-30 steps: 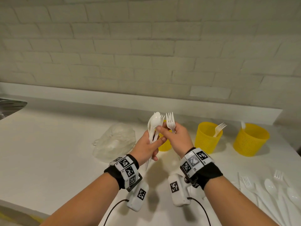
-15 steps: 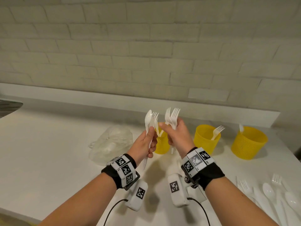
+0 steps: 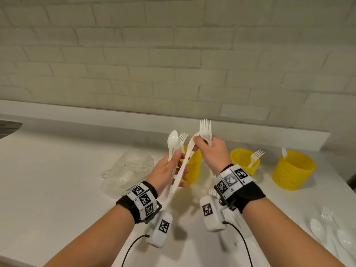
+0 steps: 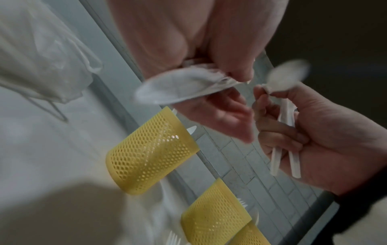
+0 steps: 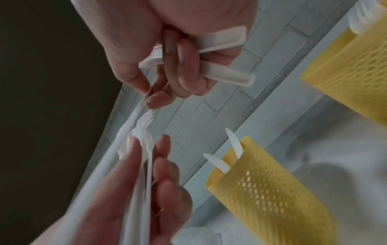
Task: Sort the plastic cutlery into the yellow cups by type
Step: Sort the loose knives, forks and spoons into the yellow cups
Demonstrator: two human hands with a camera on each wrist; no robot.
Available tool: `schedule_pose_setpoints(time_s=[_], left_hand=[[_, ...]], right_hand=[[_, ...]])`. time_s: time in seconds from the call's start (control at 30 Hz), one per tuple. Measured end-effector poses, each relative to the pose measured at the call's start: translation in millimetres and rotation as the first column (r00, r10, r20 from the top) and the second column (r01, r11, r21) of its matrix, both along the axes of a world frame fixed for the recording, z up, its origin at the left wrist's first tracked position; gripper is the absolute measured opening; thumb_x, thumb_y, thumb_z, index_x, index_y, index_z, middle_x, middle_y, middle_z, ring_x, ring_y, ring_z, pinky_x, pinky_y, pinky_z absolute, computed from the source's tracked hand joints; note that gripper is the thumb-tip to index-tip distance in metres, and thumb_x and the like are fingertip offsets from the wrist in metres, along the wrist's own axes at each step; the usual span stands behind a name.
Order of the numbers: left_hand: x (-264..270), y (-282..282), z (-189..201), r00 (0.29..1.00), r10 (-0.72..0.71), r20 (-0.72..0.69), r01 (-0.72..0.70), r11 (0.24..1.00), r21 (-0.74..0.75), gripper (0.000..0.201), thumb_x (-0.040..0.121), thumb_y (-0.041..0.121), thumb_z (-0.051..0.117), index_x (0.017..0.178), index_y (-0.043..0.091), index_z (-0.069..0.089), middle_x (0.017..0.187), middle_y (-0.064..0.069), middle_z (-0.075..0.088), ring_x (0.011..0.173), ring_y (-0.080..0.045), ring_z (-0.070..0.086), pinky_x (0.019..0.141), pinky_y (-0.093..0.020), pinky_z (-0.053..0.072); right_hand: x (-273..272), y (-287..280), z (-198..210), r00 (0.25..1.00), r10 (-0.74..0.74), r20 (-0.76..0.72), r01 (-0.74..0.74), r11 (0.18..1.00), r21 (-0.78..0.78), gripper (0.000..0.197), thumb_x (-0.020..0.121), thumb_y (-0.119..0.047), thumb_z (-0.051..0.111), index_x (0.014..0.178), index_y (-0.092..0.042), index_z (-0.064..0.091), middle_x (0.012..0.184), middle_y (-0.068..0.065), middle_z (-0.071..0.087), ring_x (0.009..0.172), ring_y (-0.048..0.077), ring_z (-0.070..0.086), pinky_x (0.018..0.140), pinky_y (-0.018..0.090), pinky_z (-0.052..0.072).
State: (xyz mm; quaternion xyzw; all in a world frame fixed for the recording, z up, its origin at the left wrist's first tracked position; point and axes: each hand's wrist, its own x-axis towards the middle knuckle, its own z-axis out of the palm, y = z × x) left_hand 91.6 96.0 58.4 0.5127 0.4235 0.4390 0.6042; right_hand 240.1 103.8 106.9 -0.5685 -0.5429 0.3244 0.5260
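Observation:
My left hand (image 3: 177, 162) grips a small bundle of white plastic cutlery above the counter, a spoon (image 3: 173, 138) and a fork (image 3: 183, 136) sticking up from it. My right hand (image 3: 200, 141), just to the right, holds several forks (image 3: 205, 130) in its curled fingers. Its thumb and forefinger pinch one more long white piece (image 3: 183, 164), whose lower end still lies in the left hand; its type is unclear. Three yellow mesh cups stand behind: the left cup (image 5: 261, 190) holds knives (image 5: 233, 141), the middle cup (image 3: 243, 160) a fork (image 3: 255, 157), the right cup (image 3: 293, 170) one white piece.
A crumpled clear plastic bag (image 3: 131, 168) lies on the white counter (image 3: 57, 180) left of the hands. Several loose forks and spoons (image 3: 327, 228) lie at the near right. A brick wall and a ledge (image 3: 96, 122) close off the back.
Both hands have risen. The right hand has moved up and to the right, away from the left, drawing a long white piece out of the left hand's bundle.

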Motion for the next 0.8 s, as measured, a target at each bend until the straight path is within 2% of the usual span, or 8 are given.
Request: schedule_pose_setpoints(time_s=[0.1,0.2,0.27,0.4,0.5,0.63,0.7,0.8], left_hand=[[-3.7,4.5,-0.7,0.999,0.038,-0.031,-0.038,0.999,0.024,0.042,0.097,0.045,0.041,0.108,0.011,0.063,0.075,-0.005,0.058,0.061,-0.014,0.058,0.052,-0.030,0.054],[-9.2,11.4,-3.2,0.995,0.094,-0.044,-0.093,0.995,0.042,0.042,0.097,0.050,0.038,0.106,0.019,0.063,0.065,0.003,0.036,0.051,-0.008,0.034,0.044,-0.020,0.032],[-11.9,15.6,-3.1,0.996,0.083,-0.015,-0.083,0.996,0.035,0.047,0.096,0.055,0.034,0.112,0.021,0.063,0.062,0.005,0.031,0.051,-0.008,0.026,0.044,-0.019,0.023],[-9.5,20.0,2.0,0.997,0.041,0.068,-0.040,0.999,-0.009,0.044,0.100,0.050,0.031,0.114,0.026,0.065,0.060,0.005,0.030,0.051,-0.008,0.022,0.042,-0.018,0.020],[-6.0,23.0,4.3,0.992,0.053,0.115,-0.047,0.998,-0.050,0.043,0.101,0.044,0.031,0.116,0.024,0.066,0.060,0.004,0.031,0.051,-0.009,0.021,0.042,-0.019,0.018],[-1.8,25.7,4.9,0.987,0.049,0.152,-0.035,0.995,-0.095,0.041,0.100,0.043,0.033,0.110,0.019,0.065,0.060,0.003,0.033,0.048,-0.009,0.022,0.039,-0.018,0.018],[1.1,24.6,5.9,0.990,0.039,0.137,-0.027,0.996,-0.091,0.040,0.099,0.045,0.035,0.092,0.014,0.059,0.062,0.002,0.034,0.048,-0.009,0.023,0.038,-0.017,0.018],[3.9,21.8,6.2,0.993,0.028,0.117,-0.022,0.998,-0.053,0.035,0.100,0.042,0.035,0.099,0.016,0.058,0.063,0.004,0.038,0.050,-0.009,0.024,0.040,-0.017,0.017]], right_hand=[[5.9,12.8,7.1,0.994,-0.109,-0.013,0.110,0.989,0.097,0.025,0.090,-0.022,0.056,0.089,0.001,0.066,0.080,0.016,0.067,0.071,0.020,0.056,0.062,0.028,0.041],[13.5,23.8,11.3,0.976,-0.215,0.038,0.204,0.959,0.195,0.015,0.094,-0.025,0.050,0.093,-0.013,0.058,0.076,0.000,0.058,0.072,0.019,0.053,0.061,0.027,0.038],[16.4,30.3,6.6,0.965,-0.236,0.116,0.208,0.955,0.213,0.012,0.095,-0.027,0.048,0.091,-0.017,0.054,0.077,0.000,0.057,0.073,0.023,0.053,0.065,0.029,0.039],[18.3,40.5,-16.5,0.943,-0.177,0.280,0.169,0.984,0.051,0.021,0.095,-0.033,0.049,0.102,-0.016,0.060,0.091,0.003,0.065,0.088,0.028,0.062,0.072,0.031,0.043],[16.3,39.8,-23.5,0.946,-0.168,0.276,0.179,0.984,-0.016,0.040,0.086,-0.045,0.060,0.112,-0.013,0.059,0.103,0.001,0.064,0.095,0.023,0.062,0.080,0.030,0.045],[-3.3,28.0,-14.3,0.989,-0.007,0.145,0.001,0.999,0.040,0.019,0.082,-0.041,0.067,0.082,-0.022,0.066,0.078,-0.003,0.067,0.072,0.015,0.063,0.069,0.031,0.050],[-14.6,23.3,-12.9,0.990,0.087,0.111,-0.089,0.996,0.014,0.027,0.078,-0.045,0.070,0.073,-0.018,0.070,0.068,-0.001,0.070,0.068,0.018,0.067,0.069,0.034,0.053],[-22.4,23.3,-15.8,0.993,0.091,0.071,-0.089,0.995,-0.033,0.029,0.074,-0.046,0.073,0.070,-0.017,0.070,0.063,-0.002,0.069,0.062,0.014,0.066,0.063,0.030,0.053]])
